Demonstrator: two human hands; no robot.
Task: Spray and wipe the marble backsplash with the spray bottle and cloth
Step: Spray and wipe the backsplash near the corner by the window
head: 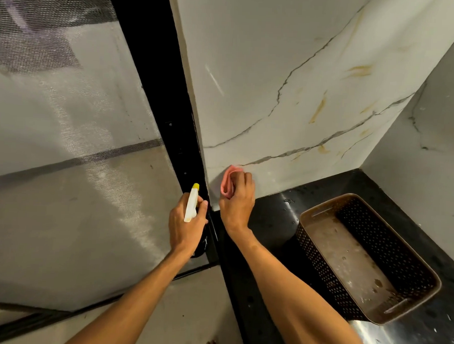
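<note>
We record the right hand (236,201) with its grip clenched around a pink cloth (227,182), pressed to the marble backsplash (263,82) low at its left edge, just above the black bench (275,220). At nine o'clock of it, the left hand (186,224) grips a spray bottle (192,204), its yellow nozzle pointing up. A brown perforated basket (367,258) stands on the bench at four o'clock of the cloth.
</note>
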